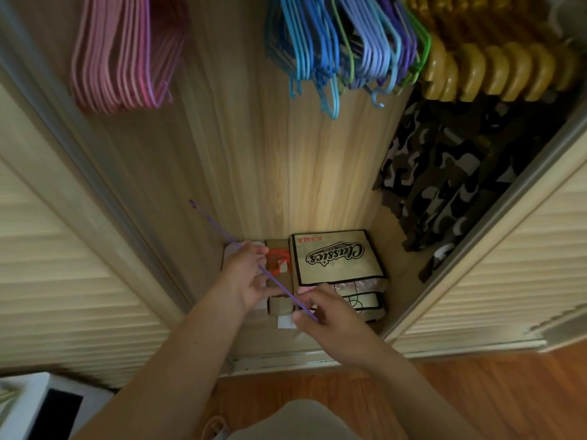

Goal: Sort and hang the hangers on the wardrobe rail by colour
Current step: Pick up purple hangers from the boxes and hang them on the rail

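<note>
1. The left hand [246,276] and the right hand [330,319] both hold one thin purple hanger [273,279] low in front of the open wardrobe, above the boxes on its floor.
2. The left hand's fingers curl round the hanger near its middle; the right hand pinches its lower end between thumb and fingers.
3. The hanger runs as a slanted line, up to the left and down to the right; its far end [193,204] lies close to the left door frame [104,192].
4. Above the hands the wardrobe's wooden back panel [254,160] is open, with free room between the pink hangers [117,55] on the left and the blue hangers [320,49] right of centre.
5. The blue bunch shades into lilac and purple, with green hangers [424,49] at its right edge, touching them.
6. Further right hang yellow hangers [495,74], carrying camouflage clothes [451,179] that fill the right side down toward the floor.
7. On the wardrobe floor lie a printed bag [336,257] and, just left of it, a cardboard box [279,281] with red tape; what lies beneath the bag is probably more packaging, but it is too dim to tell.
8. Louvred doors [57,265] flank the opening on both sides, narrowing the way in.
9. The wooden floor [476,392] lies in front.
</note>
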Demonstrator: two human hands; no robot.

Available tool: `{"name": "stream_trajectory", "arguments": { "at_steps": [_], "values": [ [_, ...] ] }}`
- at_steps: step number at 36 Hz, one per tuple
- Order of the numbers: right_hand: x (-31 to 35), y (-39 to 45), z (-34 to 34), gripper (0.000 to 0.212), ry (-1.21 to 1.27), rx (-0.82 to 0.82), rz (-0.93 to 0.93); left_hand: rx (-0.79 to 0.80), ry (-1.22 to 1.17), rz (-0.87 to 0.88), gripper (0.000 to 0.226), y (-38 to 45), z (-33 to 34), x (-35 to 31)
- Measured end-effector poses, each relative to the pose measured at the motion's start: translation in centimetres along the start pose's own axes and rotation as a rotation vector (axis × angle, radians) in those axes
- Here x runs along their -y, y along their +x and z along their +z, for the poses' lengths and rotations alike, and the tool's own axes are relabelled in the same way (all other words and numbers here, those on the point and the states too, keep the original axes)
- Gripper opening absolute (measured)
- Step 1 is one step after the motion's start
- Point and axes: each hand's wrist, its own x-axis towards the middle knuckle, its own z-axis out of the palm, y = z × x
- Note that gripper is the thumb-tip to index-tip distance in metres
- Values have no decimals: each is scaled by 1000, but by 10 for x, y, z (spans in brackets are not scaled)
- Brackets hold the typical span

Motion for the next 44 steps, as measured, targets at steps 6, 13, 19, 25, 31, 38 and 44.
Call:
{"name": "stream_trajectory", "arguments": {
  "at_steps": [6,13,19,25,31,38,44],
  "values": [
    [1,-2,1,31,-114,-59,-21,83,83,9,19,-6,12,8],
    [18,14,-11,39,-16,-231,7,6,463,467,17,-28,15,-10],
    [79,51,-34,42,55,-330,-63,-226,632,1199,31,-73,-18,-95],
    [161,97,-58,46,41,-488,-261,-685,860,1835,29,-144,-53,-201],
    [229,155,-83,43,-43,-560,-357,-1140,1031,2017,59,-178,-70,-277],
    [294,218,-96,39,-136,-628,-345,-1129,1020,2038,59,-161,-92,-305],
    [302,251,-67,35,-81,-548,-329,-1106,981,2088,57,-157,-94,-309]
  ]
}}
